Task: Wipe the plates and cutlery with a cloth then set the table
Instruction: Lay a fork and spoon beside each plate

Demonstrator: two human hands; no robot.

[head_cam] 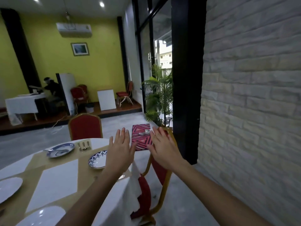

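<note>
Both hands are raised flat with fingers spread, grasping nothing: left hand (119,152) over the bench (14,167) edge, right hand (162,149) beside it. Patterned cloth (140,137) lies beyond them, plates (60,150) left.

I see the desk (53,181) at lower left, with two plates (60,150) at its far edge and cutlery (84,145) just right of the farther one. One chair (85,126) stands behind the desk, another (158,168) to its right, beside the wall (252,95).
</note>
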